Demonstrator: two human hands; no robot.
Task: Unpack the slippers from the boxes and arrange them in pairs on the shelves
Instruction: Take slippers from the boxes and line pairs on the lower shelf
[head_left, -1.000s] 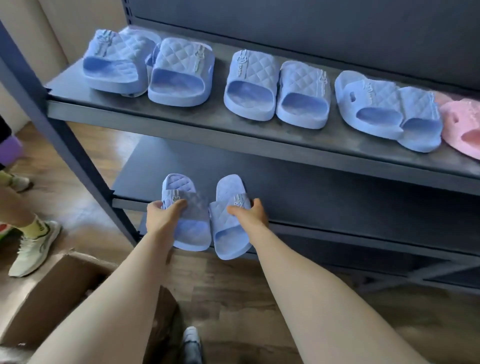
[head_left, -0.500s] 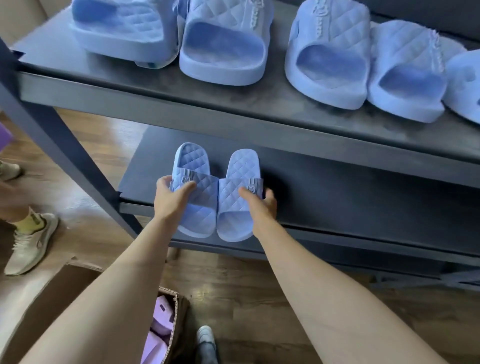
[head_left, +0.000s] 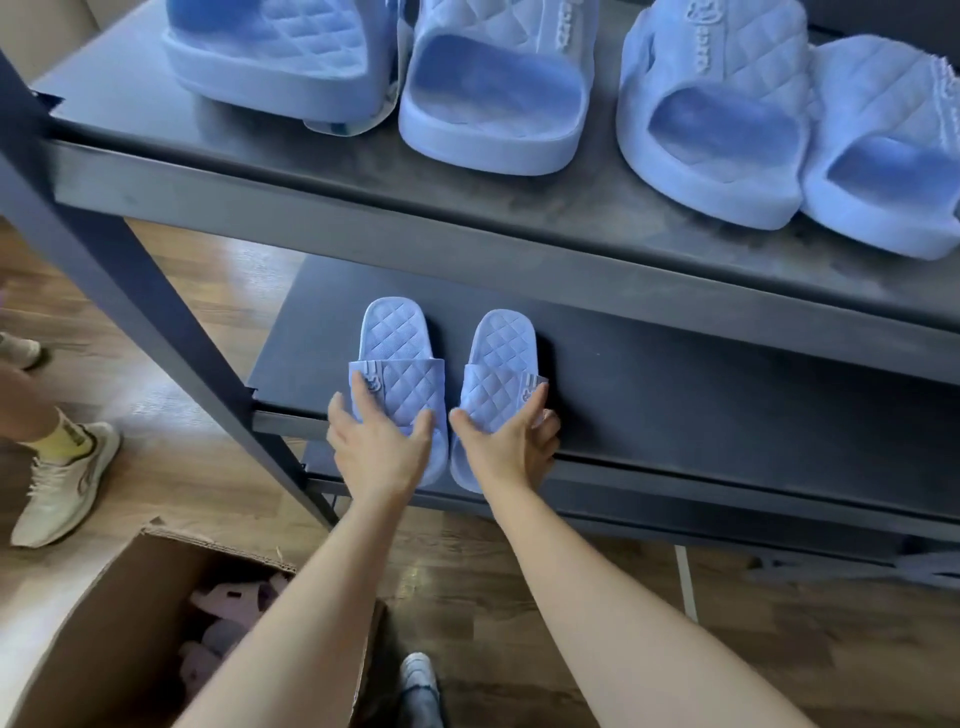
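Your left hand (head_left: 382, 452) and right hand (head_left: 511, 447) rest spread on the blue slippers (head_left: 400, 338). Their toes overhang the lower shelf's (head_left: 701, 400) near edge, and the shelf runs on rightward.

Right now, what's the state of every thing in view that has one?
left slipper, flat on lower shelf, toe forward
right slipper, flat beside it, toe forward
left hand, fingers straight, resting on left slipper
right hand, on right slipper, grip unclear
cardboard box, open, purple slippers inside
upper-shelf slippers, set in pairs, toes forward
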